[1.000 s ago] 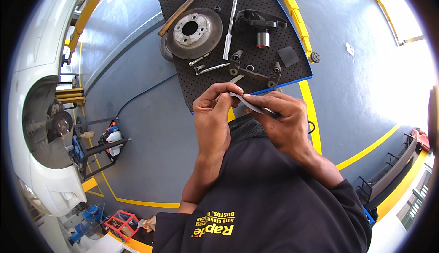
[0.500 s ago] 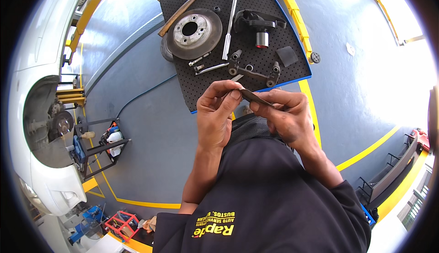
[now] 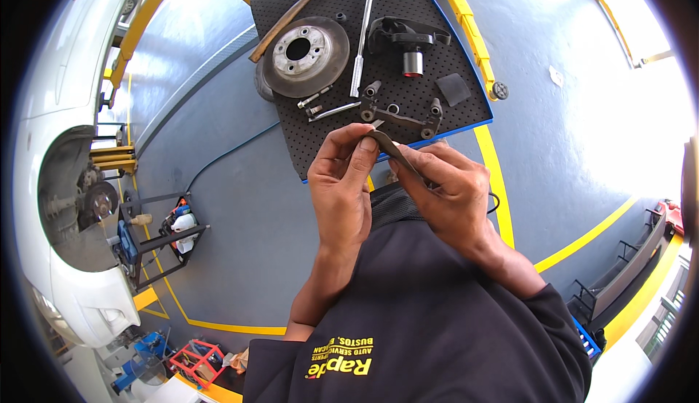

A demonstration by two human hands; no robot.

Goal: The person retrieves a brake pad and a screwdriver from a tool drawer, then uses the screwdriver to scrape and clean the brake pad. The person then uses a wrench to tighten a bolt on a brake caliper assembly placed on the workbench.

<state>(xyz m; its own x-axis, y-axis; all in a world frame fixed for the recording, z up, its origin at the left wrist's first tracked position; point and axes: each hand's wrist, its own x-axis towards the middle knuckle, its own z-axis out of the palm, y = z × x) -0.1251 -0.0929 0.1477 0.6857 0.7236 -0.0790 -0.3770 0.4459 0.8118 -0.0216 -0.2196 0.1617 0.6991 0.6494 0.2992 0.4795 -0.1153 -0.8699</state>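
Observation:
Close above the near edge of the perforated black table point(image 3: 295, 126), both my hands are closed on a thin, bent dark piece that looks like sandpaper point(image 3: 393, 149). My left hand point(image 3: 342, 166) pinches its left end between thumb and fingers. A small flat metal tip point(image 3: 377, 123) sticks out past those fingertips; the rest of it is hidden. My right hand point(image 3: 451, 184) grips the right end, thumb below and fingers on top. Just beyond my hands lies a brake caliper bracket point(image 3: 397, 120). A similar dark sandpaper square point(image 3: 453, 90) lies to its right.
On the table are a brake disc point(image 3: 331, 46), a hammer point(image 3: 291, 21), a long socket wrench point(image 3: 362, 39), bolts point(image 3: 314, 97) and a black part with a shiny cylinder point(image 3: 412, 63). A white car point(image 3: 73, 286) and a black-framed cart point(image 3: 156, 239) stand left.
The sandpaper has tilted more steeply, its right end lower. My right fingers have shifted their grip along it, and my left hand has moved slightly left.

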